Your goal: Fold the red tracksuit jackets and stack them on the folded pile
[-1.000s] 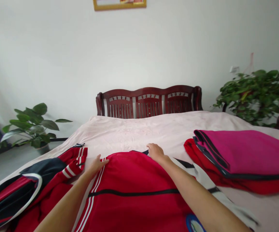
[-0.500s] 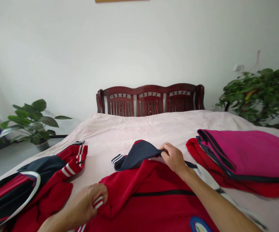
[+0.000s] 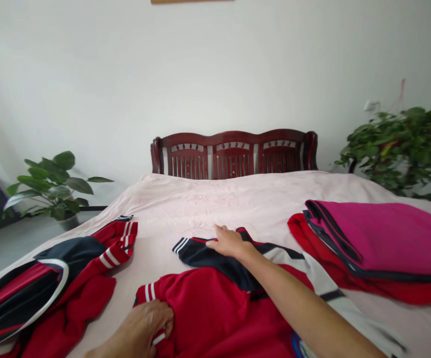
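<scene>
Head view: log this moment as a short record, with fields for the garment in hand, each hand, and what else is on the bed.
Garment: red track jacket with navy and white panels, spread on the bed
Left hand: closed on a bunched fold of the jacket, low in view
Right hand: flat, palm down on the jacket's navy part
Also on bed: red and navy jacket at left; folded magenta and red stack at right
Behind: dark red wooden headboard; leafy plant at left; leafy plant at right
</scene>
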A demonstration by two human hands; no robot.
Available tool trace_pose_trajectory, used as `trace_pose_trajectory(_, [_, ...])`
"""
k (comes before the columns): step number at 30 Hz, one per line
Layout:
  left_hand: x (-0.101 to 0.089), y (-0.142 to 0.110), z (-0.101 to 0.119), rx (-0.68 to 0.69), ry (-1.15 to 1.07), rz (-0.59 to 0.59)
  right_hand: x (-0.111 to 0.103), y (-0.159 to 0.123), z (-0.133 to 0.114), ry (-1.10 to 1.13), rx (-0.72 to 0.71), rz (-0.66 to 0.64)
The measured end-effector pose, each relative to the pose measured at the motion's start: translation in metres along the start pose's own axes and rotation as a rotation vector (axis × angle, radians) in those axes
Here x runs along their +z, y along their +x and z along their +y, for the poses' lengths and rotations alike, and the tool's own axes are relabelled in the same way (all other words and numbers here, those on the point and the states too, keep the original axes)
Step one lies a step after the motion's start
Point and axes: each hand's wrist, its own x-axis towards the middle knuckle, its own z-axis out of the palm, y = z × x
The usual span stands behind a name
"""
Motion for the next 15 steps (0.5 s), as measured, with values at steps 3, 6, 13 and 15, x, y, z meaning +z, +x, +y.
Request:
trace_pose_trajectory(3, [-0.007,-0.002,0.005,-0.020,-0.005,-0.018,0.016,0.003,-0.014,0.073,-0.002,-0.041])
trace_pose_trajectory(6, [-0.010,-0.004,0.007,-0.016,-0.022,-0.013,0.015,-0.007,-0.014,0.167,-0.026,0.000])
trace_pose_trajectory(13, [-0.017,-0.028,-0.008,-0.044,-0.008,0.149,-0.024,-0.085,0.040,0.734,0.048,0.519])
trace_pose_trajectory(15, [-0.024,-0.035,-0.012,-0.032,-0.037,0.232,-0.043,-0.124,0.067,1.092,0.056,0.932])
